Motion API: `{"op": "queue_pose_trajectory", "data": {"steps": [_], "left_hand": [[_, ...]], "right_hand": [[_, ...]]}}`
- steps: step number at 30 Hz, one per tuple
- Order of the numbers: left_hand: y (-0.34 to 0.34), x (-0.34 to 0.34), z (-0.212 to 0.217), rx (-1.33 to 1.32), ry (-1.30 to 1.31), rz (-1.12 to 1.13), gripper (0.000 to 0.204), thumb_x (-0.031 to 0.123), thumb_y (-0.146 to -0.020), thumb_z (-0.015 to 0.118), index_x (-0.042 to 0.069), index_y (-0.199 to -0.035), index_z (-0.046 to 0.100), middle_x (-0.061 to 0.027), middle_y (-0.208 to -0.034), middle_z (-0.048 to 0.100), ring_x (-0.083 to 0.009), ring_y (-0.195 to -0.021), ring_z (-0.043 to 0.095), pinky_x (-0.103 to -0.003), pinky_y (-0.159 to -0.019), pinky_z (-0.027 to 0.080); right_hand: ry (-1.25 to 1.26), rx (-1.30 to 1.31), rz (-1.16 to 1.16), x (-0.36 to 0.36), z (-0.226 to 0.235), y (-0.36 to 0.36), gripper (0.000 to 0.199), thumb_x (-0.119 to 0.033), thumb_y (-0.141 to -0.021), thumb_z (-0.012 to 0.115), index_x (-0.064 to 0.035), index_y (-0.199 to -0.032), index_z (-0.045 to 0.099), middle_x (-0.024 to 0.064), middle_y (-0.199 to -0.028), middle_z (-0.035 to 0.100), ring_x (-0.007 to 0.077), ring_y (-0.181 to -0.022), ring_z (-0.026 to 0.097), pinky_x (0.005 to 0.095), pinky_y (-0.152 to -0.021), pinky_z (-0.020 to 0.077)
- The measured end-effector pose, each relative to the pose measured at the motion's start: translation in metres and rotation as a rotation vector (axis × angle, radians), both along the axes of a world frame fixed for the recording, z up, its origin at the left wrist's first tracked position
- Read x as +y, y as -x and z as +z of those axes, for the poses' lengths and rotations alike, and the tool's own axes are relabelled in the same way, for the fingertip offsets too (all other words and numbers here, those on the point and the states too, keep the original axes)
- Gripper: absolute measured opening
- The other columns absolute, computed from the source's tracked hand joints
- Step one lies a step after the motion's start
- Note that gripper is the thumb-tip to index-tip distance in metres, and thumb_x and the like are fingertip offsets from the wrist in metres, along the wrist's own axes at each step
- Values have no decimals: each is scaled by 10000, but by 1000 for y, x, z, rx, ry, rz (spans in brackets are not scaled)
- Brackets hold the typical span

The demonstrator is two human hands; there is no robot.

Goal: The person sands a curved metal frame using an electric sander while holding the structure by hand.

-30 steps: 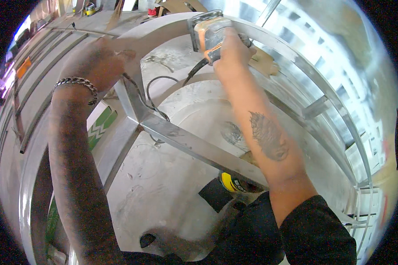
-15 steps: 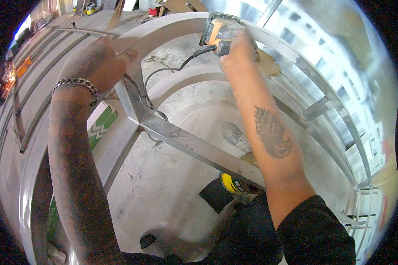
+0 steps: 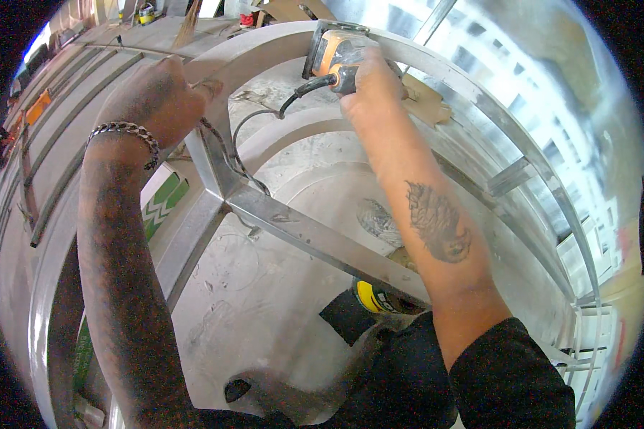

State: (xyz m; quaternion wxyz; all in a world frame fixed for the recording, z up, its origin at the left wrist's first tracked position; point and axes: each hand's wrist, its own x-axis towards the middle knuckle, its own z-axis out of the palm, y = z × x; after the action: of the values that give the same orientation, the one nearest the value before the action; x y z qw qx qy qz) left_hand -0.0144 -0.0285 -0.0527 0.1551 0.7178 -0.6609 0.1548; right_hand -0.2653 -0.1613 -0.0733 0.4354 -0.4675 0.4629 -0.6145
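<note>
My right hand point(image 3: 373, 80) is wrapped round an orange and black electric sander point(image 3: 336, 51), whose flat base lies against the curved top bar of a welded metal frame point(image 3: 268, 44). A black power cord point(image 3: 256, 114) runs from the sander down past the frame's upright. My left hand point(image 3: 157, 100), with a chain bracelet on its wrist, is closed over the left part of that bar. Its fingertips are mostly hidden, and the cord hangs just beside it.
Below the diagonal bar point(image 3: 315, 247), a yellow and black can point(image 3: 376, 294) and a dark square sheet point(image 3: 348, 317) lie on the floor. Metal bars point(image 3: 71, 114) lie at the far left. A green and white box point(image 3: 166, 204) sits beneath my left forearm.
My right hand and the sander have shifted a little left along the curved bar. My left hand stays put. The bright sparks at the far left have mostly faded.
</note>
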Motion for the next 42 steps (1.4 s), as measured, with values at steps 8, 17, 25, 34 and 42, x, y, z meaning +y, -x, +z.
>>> {"op": "queue_pose_trajectory", "data": {"steps": [8, 17, 25, 34, 42], "left_hand": [[20, 22, 13, 141, 48, 60, 560, 487, -980, 626, -58, -1035, 741, -296, -989, 733, -414, -987, 731, -485, -892, 564], [10, 14, 16, 201, -128, 23, 507, 446, -983, 620, -40, -1028, 761, -275, -942, 736, -413, -903, 743, -488, -836, 583], [14, 17, 6, -2, 119, -90, 459, 384, -962, 600, -43, -1008, 762, -304, -938, 726, -422, -891, 742, -484, -837, 578], [27, 23, 27, 266, -38, -56, 488, 405, -954, 612, -58, -1026, 750, -309, -936, 727, -413, -891, 745, -488, -836, 566], [17, 16, 14, 249, -3, 102, 532, 456, -974, 614, -44, -1112, 734, -294, -1018, 731, -429, -988, 727, -497, -895, 558]], "right_hand": [[-204, -357, -24, 37, 12, -13, 710, -440, -982, 614, -49, -1512, 348, 144, -1459, 555, 275, -1245, 607, 385, -993, 532], [-260, -430, 6, 48, 1, -25, 875, -352, -927, 703, -92, -1551, 146, 169, -1535, 445, 329, -1310, 561, 467, -1033, 546], [-249, -368, -35, 38, 7, -17, 939, -390, -896, 715, -123, -1544, 89, 183, -1537, 429, 352, -1306, 560, 498, -993, 571], [-178, -423, -134, 4, 3, -6, 852, -335, -912, 673, -129, -1539, 134, 225, -1502, 459, 366, -1275, 584, 484, -995, 564], [-131, -439, -289, 1, 18, -1, 533, -220, -1026, 597, -51, -1452, 327, 160, -1381, 548, 276, -1083, 683, 443, -813, 632]]}}
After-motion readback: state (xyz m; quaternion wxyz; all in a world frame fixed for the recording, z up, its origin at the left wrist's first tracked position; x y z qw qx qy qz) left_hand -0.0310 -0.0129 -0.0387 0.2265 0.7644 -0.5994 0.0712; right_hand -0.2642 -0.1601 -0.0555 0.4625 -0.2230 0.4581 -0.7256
